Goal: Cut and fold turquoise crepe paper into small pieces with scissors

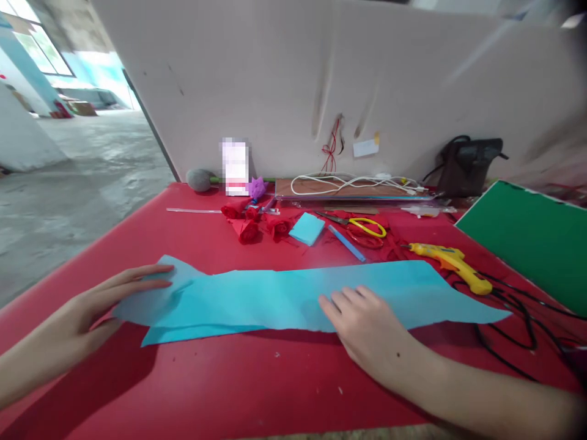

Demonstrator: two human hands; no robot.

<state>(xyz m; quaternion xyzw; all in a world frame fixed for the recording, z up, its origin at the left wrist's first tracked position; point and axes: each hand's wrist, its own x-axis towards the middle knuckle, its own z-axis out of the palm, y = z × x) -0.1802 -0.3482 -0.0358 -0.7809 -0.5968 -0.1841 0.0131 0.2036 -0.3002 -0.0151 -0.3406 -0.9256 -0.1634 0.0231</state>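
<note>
A long strip of light-blue paper, like crepe paper (270,299), lies across the red table, with a second layer showing along its lower left edge. My left hand (98,302) is at the strip's left end, fingers stretched out over the paper and thumb apart near its lower edge. On the right half of the strip rests my right hand (362,324), its fingertips spread and slightly bent on the paper, gripping nothing I can see. The strip's right end tapers to a point by the black cables.
Behind the strip are red paper flowers (247,230), a light-blue paper square (307,228), a blue stick (347,243) and yellow-handled scissors (368,227). A yellow glue gun (452,263) lies right, near a green board (527,238). A white cable (348,183) sits along the wall.
</note>
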